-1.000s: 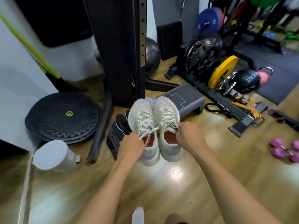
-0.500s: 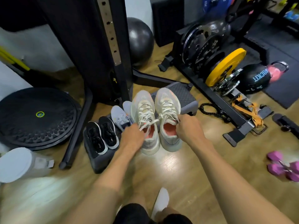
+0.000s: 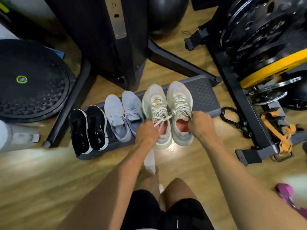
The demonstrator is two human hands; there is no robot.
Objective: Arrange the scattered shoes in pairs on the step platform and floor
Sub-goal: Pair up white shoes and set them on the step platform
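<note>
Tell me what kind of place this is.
Most likely a gym: a rack of round metal weight plates with a yellow one, a dark exercise ball, and a grey step platform on wooden floor.

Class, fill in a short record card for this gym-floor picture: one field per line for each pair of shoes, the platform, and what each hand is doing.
surface: grey textured step platform on a wooden floor
black pair: black trainers with white soles, side by side at the platform's left end
blue pair: light blue knit trainers, side by side, middle of the platform
cream pair: cream lace-up trainers with pink insoles, toes over the platform, heels past its front edge
left hand: grips the left cream shoe
right hand: grips the right cream shoe
</note>
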